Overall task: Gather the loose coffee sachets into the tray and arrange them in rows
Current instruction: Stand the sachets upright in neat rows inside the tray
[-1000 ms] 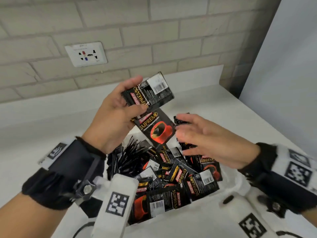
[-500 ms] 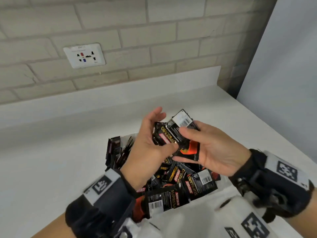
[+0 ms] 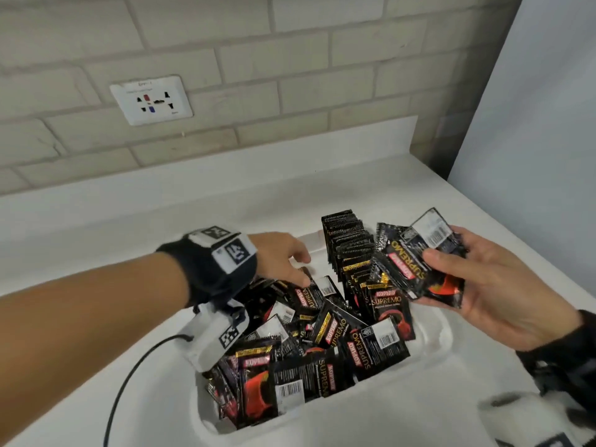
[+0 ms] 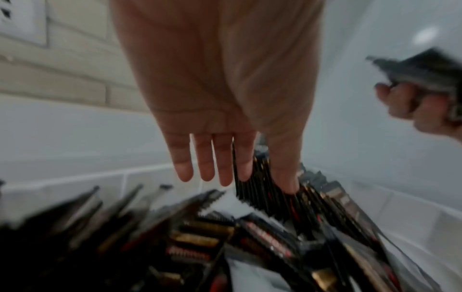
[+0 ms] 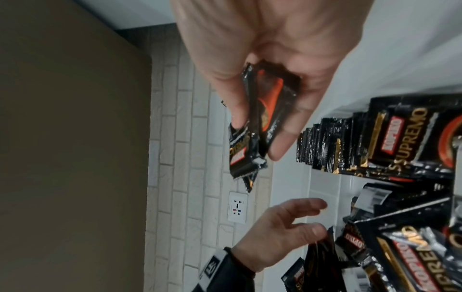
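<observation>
The hands have parted: our right hand (image 3: 490, 295) at frame right grips a small stack of sachets (image 3: 419, 262), our left hand (image 3: 283, 256), fingers loose, reaches mid-frame into the tray (image 3: 445, 343) — square edges before slotting beside the upright row (image 3: 346, 243).

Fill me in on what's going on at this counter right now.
A person is sorting black coffee sachets in a white tray on the counter. The right hand holds a small bunch of sachets above the tray's right side. The left hand, fingers straight and holding nothing, reaches toward the loose pile at the near end. A row of upright sachets already stands at the far end; the rest is a jumble.
</observation>
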